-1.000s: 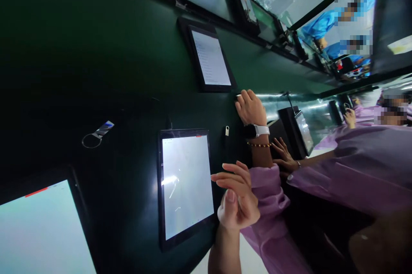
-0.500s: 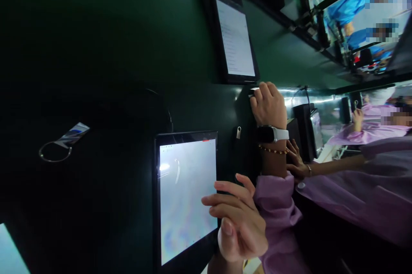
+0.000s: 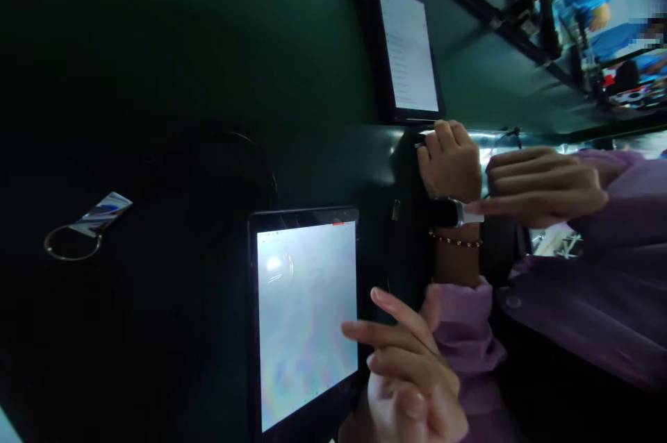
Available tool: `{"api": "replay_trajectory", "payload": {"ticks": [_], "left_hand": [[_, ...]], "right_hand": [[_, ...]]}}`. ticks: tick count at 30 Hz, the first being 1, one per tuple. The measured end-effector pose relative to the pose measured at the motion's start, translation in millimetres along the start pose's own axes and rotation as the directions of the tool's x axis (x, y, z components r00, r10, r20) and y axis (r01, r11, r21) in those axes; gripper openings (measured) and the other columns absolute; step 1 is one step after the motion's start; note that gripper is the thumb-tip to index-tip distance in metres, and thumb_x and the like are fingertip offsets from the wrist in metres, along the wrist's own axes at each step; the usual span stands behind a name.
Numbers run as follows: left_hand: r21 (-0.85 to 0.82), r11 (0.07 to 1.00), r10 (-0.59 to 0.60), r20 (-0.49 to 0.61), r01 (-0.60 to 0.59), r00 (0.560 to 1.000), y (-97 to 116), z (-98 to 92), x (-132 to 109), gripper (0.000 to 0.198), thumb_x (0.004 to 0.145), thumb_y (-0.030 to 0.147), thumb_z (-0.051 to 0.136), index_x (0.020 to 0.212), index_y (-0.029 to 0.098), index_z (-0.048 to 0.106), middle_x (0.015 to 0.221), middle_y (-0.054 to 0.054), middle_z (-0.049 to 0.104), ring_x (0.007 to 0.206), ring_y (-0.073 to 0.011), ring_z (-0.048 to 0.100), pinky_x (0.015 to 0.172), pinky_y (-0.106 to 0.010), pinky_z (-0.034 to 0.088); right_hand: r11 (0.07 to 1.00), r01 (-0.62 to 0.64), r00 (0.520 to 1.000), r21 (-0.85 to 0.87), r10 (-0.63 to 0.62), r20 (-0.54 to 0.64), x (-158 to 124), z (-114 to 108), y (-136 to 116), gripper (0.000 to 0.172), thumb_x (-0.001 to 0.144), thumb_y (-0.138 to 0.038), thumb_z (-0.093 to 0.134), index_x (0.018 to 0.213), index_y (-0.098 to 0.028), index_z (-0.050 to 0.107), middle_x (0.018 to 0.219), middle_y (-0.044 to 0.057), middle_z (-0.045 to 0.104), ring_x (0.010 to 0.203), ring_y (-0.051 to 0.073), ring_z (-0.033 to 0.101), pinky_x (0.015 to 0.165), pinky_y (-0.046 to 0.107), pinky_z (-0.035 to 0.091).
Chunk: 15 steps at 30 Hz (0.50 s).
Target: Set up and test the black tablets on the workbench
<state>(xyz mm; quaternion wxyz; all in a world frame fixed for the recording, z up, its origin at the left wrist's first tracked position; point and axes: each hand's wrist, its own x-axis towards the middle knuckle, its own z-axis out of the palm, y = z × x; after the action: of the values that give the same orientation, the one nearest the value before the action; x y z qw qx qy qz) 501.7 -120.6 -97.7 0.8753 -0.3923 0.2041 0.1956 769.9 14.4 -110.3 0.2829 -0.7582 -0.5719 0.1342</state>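
My right hand (image 3: 417, 373) is at the lower right of a tablet (image 3: 307, 318) with a bright, nearly blank screen. Its fingers are loosely bent and spread, and one fingertip overlaps the screen's right edge. I cannot tell whether it touches the glass, and nothing is in its grasp. My left hand is out of view. Another person's fist (image 3: 451, 158), below a wristwatch (image 3: 445, 212), rests by a second tablet (image 3: 409, 47), over a small object mostly hidden. A pointing hand (image 3: 547, 182) from the right has its index finger at the watch strap.
A key ring with a shiny flat tag (image 3: 104, 214) lies on the dark green table (image 3: 156, 82) at left. A small metal piece (image 3: 396, 210) lies right of the near tablet. A thin cable (image 3: 260, 151) runs behind it. Dark rails (image 3: 495, 19) cross the upper right.
The view has shifted slightly. My right hand has moved right and down, away from the screen's middle. The other person's hand has risen from beside the forearm to the watch strap.
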Motion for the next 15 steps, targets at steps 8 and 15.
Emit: {"api": "replay_trajectory", "payload": {"ticks": [8,15], "left_hand": [[0.107,0.963,-0.242,-0.067,0.248,0.968,9,39.2,-1,0.061,0.093,-0.004,0.053,0.038,0.021,0.050,0.033,0.012,0.025,0.030,-0.0050,-0.006,0.056,0.008,0.038],[0.374,0.913,-0.186,0.033,0.160,0.982,5,34.2,14,0.057,0.093,0.013,0.065,0.046,0.015,0.034,0.038,0.014,0.017,0.033,-0.0029,0.010,0.035,-0.012,0.031]], "right_hand": [[0.961,-0.101,0.916,0.258,0.191,-0.353,5,6,-12,0.074,0.104,-0.042,0.008,0.068,-0.028,0.071,0.093,0.000,0.078,0.128,0.029,0.057,0.099,0.052,0.048],[0.992,-0.060,0.982,-0.108,0.039,-0.187,-21,12,-85,0.041,0.096,-0.051,0.059,0.124,-0.022,0.062,0.130,0.011,0.061,0.117,0.027,0.059,0.096,0.053,0.052]]}}
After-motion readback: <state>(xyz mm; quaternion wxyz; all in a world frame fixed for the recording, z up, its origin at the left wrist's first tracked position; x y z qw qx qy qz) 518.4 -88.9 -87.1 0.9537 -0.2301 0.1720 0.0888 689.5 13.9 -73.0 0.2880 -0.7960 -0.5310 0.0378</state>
